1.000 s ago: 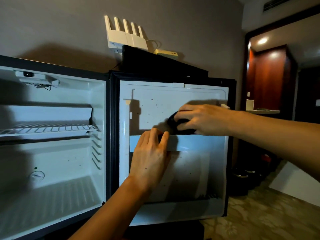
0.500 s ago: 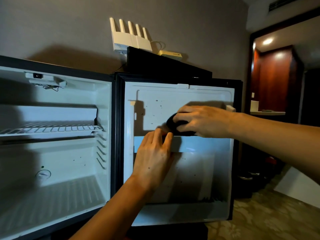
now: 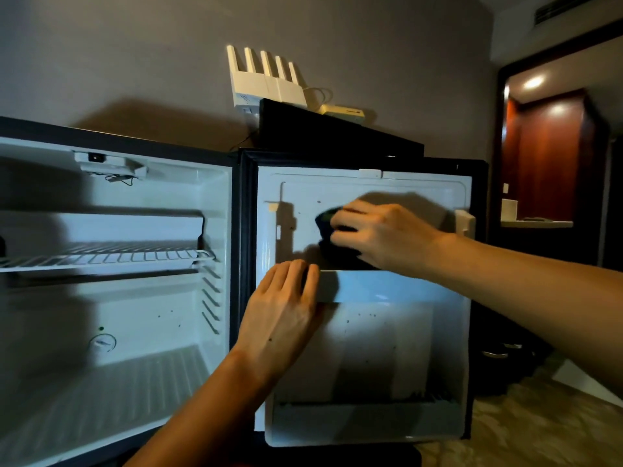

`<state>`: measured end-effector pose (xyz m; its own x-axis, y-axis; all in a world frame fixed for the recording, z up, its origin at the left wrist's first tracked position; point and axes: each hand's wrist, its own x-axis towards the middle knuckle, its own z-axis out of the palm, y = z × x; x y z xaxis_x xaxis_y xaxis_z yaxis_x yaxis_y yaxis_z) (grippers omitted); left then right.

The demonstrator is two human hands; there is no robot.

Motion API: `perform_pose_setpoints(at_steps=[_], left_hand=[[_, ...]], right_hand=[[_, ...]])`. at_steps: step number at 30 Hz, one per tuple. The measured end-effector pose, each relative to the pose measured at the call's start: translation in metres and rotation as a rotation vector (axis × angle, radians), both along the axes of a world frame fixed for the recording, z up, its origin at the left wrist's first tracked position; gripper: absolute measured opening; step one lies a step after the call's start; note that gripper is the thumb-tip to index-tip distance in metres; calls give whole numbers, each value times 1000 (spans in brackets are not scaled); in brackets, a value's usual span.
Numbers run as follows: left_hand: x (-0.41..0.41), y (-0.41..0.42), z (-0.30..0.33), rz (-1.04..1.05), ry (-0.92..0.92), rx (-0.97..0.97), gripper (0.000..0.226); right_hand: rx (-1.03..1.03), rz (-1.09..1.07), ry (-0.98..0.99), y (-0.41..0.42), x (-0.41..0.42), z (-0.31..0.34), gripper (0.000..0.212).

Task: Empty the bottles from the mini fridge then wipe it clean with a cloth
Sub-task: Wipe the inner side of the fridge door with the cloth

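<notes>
Head view: wiping step. Right hand [image 3: 381,237] grips cloth [image 3: 328,237] on door [image 3: 371,348] (specks remain lower); left hand [image 3: 283,315] flat, bracing.

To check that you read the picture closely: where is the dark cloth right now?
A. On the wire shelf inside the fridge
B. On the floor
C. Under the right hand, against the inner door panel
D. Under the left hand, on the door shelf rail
C: the right hand presses the dark cloth against the upper inner door panel, while the left hand rests on the door shelf rail without a cloth.
</notes>
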<state>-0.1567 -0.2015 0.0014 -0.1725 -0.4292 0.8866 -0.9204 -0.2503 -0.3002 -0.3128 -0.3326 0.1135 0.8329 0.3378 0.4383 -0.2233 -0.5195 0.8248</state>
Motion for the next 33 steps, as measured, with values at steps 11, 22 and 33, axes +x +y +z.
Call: perform_pose_setpoints(at_steps=[11,22,33], left_hand=[[-4,-5,0,-12,27,-19,53],[-2,-5,-4,-61,27,-23,48],[-5,1,-4,-214,144,-10,35]], right_hand=[[146,-15,-285,3,10,20,27],[100,-38,-78,1,2,18,35],[176,100,92,24,46,-6,30]])
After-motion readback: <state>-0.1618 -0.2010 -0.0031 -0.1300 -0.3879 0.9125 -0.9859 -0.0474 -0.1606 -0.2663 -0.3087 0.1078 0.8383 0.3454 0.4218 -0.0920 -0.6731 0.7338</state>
